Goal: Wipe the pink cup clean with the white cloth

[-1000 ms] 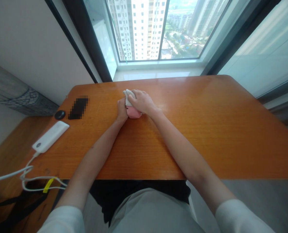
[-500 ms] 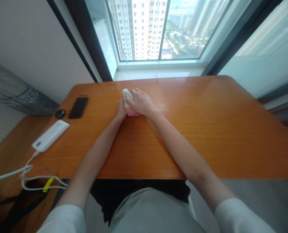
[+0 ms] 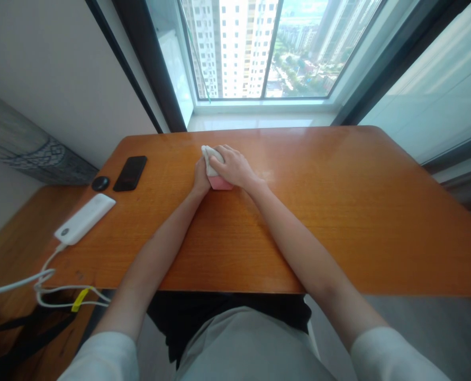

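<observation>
A small pink box-like object (image 3: pixel 222 183) sits on the wooden table, with a folded white cloth (image 3: pixel 210 159) laid over its top and left part. My left hand (image 3: pixel 201 173) holds the pink object at its left side; most of its fingers are hidden behind the cloth and the object. From the right, my right hand (image 3: pixel 235 166) presses the cloth down, its thumb across the near face of the cloth and its fingers curled over the top.
On the left of the table (image 3: pixel 318 222) lie a dark phone (image 3: pixel 130 173), a round black object (image 3: pixel 100 183) and a white power bank-like device (image 3: pixel 85 218) with a white cable (image 3: pixel 47 278). A window (image 3: pixel 259 53) stands behind the far edge.
The view has shifted slightly. Both hands stay at the pink object, and the cloth keeps nearly the same place on it.
</observation>
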The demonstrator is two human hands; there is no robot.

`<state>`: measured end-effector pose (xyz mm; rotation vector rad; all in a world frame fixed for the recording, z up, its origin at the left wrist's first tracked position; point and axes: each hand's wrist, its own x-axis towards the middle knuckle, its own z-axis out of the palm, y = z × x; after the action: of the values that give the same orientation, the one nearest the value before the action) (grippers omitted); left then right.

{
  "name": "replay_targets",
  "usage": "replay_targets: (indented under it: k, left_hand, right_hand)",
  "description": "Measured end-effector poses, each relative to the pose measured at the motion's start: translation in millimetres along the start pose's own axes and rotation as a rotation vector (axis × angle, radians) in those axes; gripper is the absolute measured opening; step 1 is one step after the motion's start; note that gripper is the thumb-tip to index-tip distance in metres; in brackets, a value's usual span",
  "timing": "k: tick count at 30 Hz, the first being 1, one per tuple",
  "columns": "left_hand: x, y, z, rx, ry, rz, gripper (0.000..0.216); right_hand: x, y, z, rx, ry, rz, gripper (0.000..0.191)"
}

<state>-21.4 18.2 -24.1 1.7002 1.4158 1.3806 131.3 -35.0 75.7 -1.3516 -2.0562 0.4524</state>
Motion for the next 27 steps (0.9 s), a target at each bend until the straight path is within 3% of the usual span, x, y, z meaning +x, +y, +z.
replay_targets:
  k: [8, 17, 22, 27]
  left_hand:
    - [-12, 28, -5, -0.068, 0.099, 0.024, 0.032]
    - [-19, 44, -8, -0.017, 0.061, 0.108, 0.027]
    - [-12, 31, -8, 0.09, -0.013, 0.108, 0.025]
    - [2, 8, -9, 0.174, -0.069, -0.026, 0.029]
  right_hand:
    - [4, 5, -1, 0.061, 0.018, 0.061, 0.033]
    - [6, 13, -1, 0.125, 0.042, 0.106, 0.041]
    - [4, 10, -3, 0.096, 0.041, 0.142, 0.039]
    - [1, 0, -1, 0.035, 0.008, 0.073, 0.033]
